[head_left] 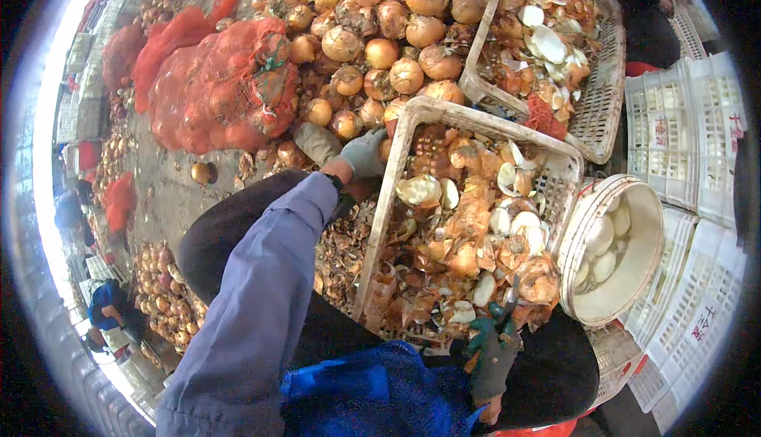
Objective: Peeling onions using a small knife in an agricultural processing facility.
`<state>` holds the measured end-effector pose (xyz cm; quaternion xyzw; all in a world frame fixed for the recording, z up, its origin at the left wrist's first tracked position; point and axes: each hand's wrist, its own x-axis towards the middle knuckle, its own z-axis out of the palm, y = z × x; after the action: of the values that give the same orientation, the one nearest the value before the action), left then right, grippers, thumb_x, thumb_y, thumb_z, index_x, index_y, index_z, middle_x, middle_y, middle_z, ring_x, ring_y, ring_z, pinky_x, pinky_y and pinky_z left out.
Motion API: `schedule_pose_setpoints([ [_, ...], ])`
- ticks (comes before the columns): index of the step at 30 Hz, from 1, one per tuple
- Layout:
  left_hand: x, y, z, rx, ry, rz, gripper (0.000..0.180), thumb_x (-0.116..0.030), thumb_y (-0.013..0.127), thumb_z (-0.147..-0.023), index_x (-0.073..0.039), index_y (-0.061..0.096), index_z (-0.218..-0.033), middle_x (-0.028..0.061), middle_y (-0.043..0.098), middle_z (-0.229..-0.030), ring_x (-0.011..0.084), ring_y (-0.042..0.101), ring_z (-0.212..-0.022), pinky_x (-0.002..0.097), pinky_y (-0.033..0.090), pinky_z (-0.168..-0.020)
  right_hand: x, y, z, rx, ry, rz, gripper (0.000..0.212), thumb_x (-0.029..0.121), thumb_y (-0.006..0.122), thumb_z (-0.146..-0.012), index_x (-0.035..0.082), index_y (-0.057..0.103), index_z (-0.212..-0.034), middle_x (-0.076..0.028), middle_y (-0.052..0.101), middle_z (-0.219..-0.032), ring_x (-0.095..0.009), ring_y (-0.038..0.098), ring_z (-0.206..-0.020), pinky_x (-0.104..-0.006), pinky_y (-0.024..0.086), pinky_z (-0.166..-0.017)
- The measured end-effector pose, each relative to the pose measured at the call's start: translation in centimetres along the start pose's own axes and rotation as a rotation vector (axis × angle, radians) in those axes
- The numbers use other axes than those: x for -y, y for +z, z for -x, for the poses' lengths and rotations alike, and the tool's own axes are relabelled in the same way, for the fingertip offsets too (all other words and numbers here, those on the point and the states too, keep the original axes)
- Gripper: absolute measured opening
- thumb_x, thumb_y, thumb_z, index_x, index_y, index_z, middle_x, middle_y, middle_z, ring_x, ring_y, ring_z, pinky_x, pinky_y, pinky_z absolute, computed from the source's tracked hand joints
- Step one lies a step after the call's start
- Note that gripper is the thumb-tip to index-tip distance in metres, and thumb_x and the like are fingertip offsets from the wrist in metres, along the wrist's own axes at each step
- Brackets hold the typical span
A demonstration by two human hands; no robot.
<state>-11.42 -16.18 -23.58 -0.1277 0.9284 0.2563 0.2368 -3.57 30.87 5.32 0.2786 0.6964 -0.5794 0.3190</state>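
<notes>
My left hand point(364, 156), in a pale grey glove, reaches down between my knee and the near crate's left rim. Its visible fingers are stretched out beside an onion point(386, 150) at the edge of the onion heap point(380, 53); the fingertips are partly hidden. At the crate's near right corner my right hand point(495, 351), in a dark grey-green glove, is closed around a knife point(514, 290), whose narrow blade points up over the peelings. The dirty white crate point(384, 209) holds brown onion skins and white onion pieces.
Another crate of peelings point(609, 104) stands at the far right. A white bucket point(569, 259) with peeled onions is beside the near crate. Stacked white crates point(662, 136) line the right side. Red mesh sacks point(218, 88) of onions lie at left; a person point(107, 306) sits farther off.
</notes>
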Motion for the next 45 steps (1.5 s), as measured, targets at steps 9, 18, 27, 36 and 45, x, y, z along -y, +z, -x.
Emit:
schedule_pose_setpoints([
  [9,-7.0,-1.2,1.7,-0.265,-0.362,0.243,0.079,-0.056,0.072,-0.092,-0.006,0.054,-0.150,0.0272,0.062,-0.143,0.0429,0.064,-0.130,0.0476,0.050,-0.111,1.4,0.3,0.4,-0.050,0.056,0.079,0.040,0.015,0.066,-0.098,-0.005,0.062,-0.133,-0.011,0.073,-0.093,-0.014,0.058,-0.054,-0.0301,0.045,-0.050],
  [18,-7.4,-0.3,2.6,-0.409,-0.379,0.262,0.079,-0.053,0.076,-0.091,-0.008,0.051,-0.151,0.0303,0.057,-0.145,0.0470,0.063,-0.128,0.0512,0.052,-0.107,0.5,-0.6,0.1,0.024,0.008,0.174,0.039,0.014,0.065,-0.097,-0.004,0.064,-0.131,-0.005,0.067,-0.085,-0.011,0.057,-0.058,-0.0284,0.044,-0.052],
  [27,2.7,3.9,-1.2,-0.266,-0.097,0.037,0.058,-0.047,0.039,-0.114,-0.007,0.042,-0.155,0.0352,0.059,-0.138,0.0512,0.062,-0.125,0.0560,0.050,-0.106,0.6,0.4,0.5,0.057,-0.007,0.176,0.036,0.014,0.061,-0.100,-0.005,0.065,-0.130,-0.006,0.068,-0.086,-0.012,0.057,-0.057,-0.0293,0.044,-0.052],
  [36,-7.2,0.6,0.3,-0.422,-0.424,0.387,0.092,-0.064,0.081,-0.078,-0.004,0.062,-0.145,0.0265,0.066,-0.140,0.0415,0.062,-0.133,0.0456,0.048,-0.113,-3.1,-1.6,-0.5,0.036,-0.284,0.337,0.036,0.016,0.066,-0.100,-0.004,0.066,-0.130,-0.006,0.069,-0.087,-0.011,0.055,-0.052,-0.0297,0.043,-0.048],
  [45,-8.1,-4.8,2.5,-0.794,-0.330,1.287,0.056,-0.029,0.090,-0.083,-0.001,0.071,-0.129,0.0120,0.077,-0.116,0.0206,0.073,-0.100,0.0349,0.058,-0.087,0.5,-0.2,0.9,0.041,-0.102,0.211,0.033,0.019,0.066,-0.102,0.001,0.066,-0.129,-0.007,0.071,-0.087,-0.009,0.056,-0.057,-0.0280,0.044,-0.051],
])
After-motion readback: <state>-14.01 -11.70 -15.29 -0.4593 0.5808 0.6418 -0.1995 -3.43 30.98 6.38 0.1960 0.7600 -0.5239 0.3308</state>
